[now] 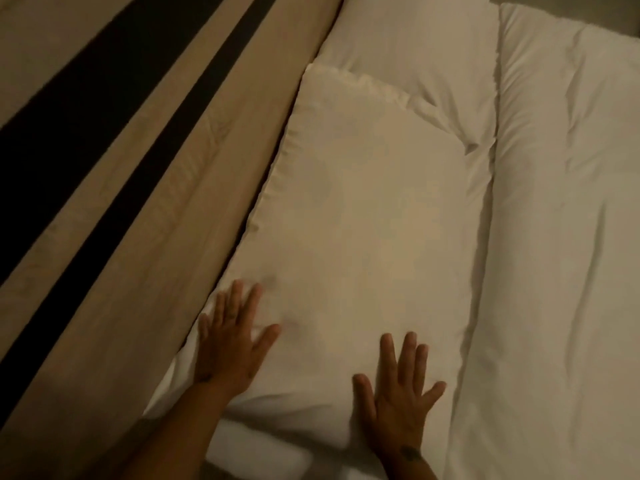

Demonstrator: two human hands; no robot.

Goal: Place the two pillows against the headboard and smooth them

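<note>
A white pillow [356, 237] lies flat along the tan headboard [145, 188], which runs diagonally on the left. A second white pillow [415, 53] lies beyond it, also beside the headboard, its near end partly covered by the first pillow. My left hand [228, 341] rests flat with fingers spread on the near pillow's left corner, next to the headboard. My right hand [398, 393] lies flat with fingers spread on the pillow's near right corner. Neither hand holds anything.
A white duvet [561, 237] covers the bed to the right of both pillows, wrinkled. The headboard has two dark stripes [138, 161]. A strip of white sheet [256, 452] shows at the bottom between my forearms.
</note>
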